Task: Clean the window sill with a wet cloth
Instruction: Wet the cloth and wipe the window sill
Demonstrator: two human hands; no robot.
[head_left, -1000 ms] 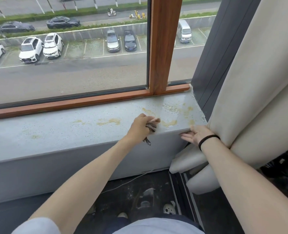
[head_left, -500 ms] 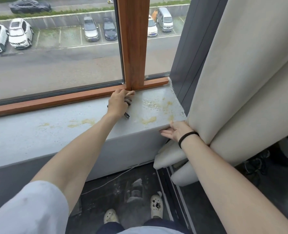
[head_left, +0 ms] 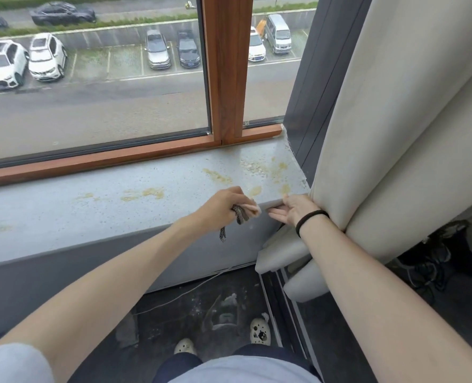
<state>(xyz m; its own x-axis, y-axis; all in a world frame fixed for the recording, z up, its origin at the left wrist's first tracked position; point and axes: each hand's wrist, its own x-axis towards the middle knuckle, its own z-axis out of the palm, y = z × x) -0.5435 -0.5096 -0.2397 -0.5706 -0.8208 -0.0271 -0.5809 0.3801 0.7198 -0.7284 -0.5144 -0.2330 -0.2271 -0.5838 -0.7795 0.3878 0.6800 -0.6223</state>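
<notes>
Sill (head_left: 118,217) — grey, long, running under the window frame (head_left: 105,158). The curtain (head_left: 395,134) hangs against its right end. Your right hand (head_left: 293,210) lies flat-fingered and relaxed on the sill's front edge beside the curtain, grasping nothing. Your left hand (head_left: 223,205) is clenched round the cloth (head_left: 240,215) at the same edge, with a tail dangling below. Yellow stains (head_left: 268,170) are thickest at the right end, just behind both hands; thinner patches (head_left: 143,193) sit mid-sill. Judgement: open the cloth flatter under your palm, press, and draw strokes from the frame toward you — a bunched wad will likely smear. Hold the curtain off the wet area.
</notes>
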